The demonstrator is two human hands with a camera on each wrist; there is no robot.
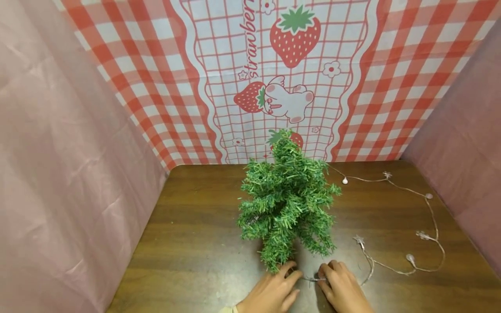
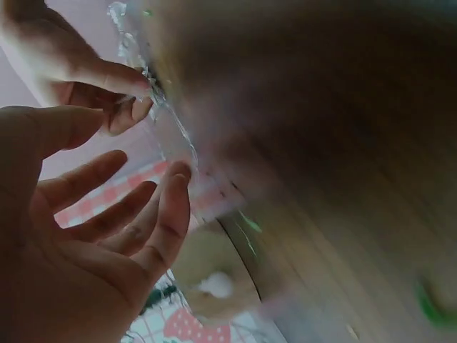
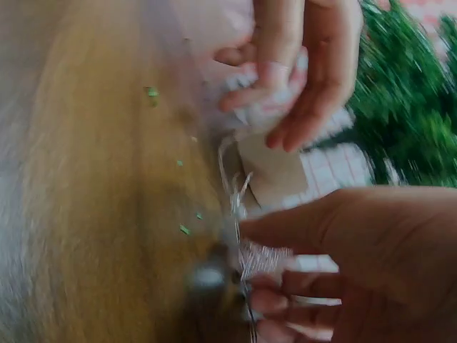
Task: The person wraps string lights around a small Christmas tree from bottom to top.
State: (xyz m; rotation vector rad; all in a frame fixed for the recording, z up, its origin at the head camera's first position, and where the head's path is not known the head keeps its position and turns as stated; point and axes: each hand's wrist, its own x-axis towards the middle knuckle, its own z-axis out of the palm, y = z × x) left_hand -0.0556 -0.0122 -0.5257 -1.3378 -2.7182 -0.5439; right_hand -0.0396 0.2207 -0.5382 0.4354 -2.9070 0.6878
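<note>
Here my right hand (image 1: pixel 342 289) pinches the wire (image 1: pixel 313 278), lying left-right at bottom centre; my left hand's (image 1: pixel 274 291) open grip touches it; the tree (image 1: pixel 287 202) stands above.

A brown wooden table (image 1: pixel 203 226) fills the lower half. A red-checked strawberry cloth (image 1: pixel 250 78) hangs at twelve o'clock, printed with a white rabbit (image 1: pixel 289 102). Pink sheets stand at nine o'clock (image 1: pixel 66 165) and three o'clock (image 1: pixel 465 134). Green flecks (image 3: pixel 184 229) lie on the wood.

tree (image 1: pixel 287 200) on table (image 1: pixel 188 243) (light string (image 1: pixel 395 226) right)
</note>
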